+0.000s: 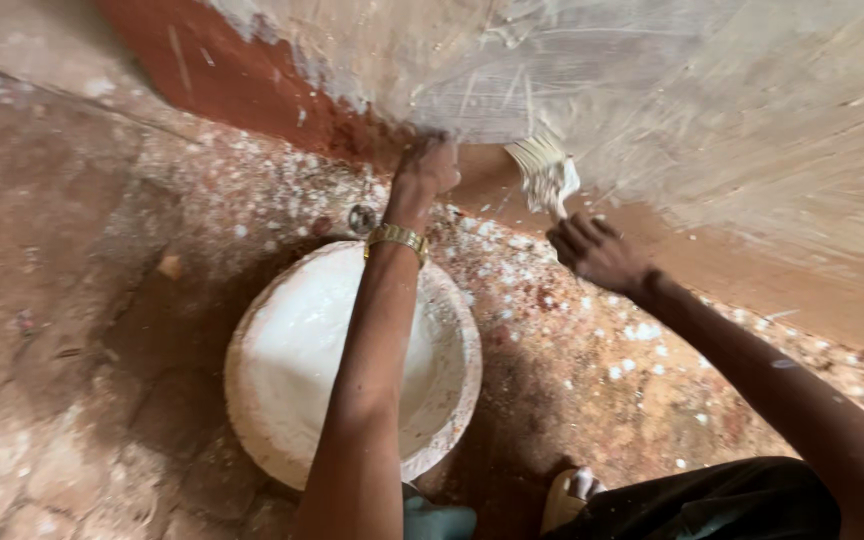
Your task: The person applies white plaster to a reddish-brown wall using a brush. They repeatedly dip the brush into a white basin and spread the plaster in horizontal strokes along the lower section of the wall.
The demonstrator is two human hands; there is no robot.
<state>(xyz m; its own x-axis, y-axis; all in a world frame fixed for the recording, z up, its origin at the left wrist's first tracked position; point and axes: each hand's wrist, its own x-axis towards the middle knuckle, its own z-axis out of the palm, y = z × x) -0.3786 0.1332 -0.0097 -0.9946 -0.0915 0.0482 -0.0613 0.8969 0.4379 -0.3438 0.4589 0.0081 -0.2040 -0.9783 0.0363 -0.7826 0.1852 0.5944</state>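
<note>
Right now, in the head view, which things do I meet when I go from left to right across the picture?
Bucket of white paint → left hand pressed on the wall → brush → right hand holding the brush.

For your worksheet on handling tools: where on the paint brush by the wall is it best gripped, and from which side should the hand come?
Grip the brush by its handle, likely from below on the floor side, as the right hand does. Its wet white bristles point up at the wall, so only the lower end is clean and free.
</note>
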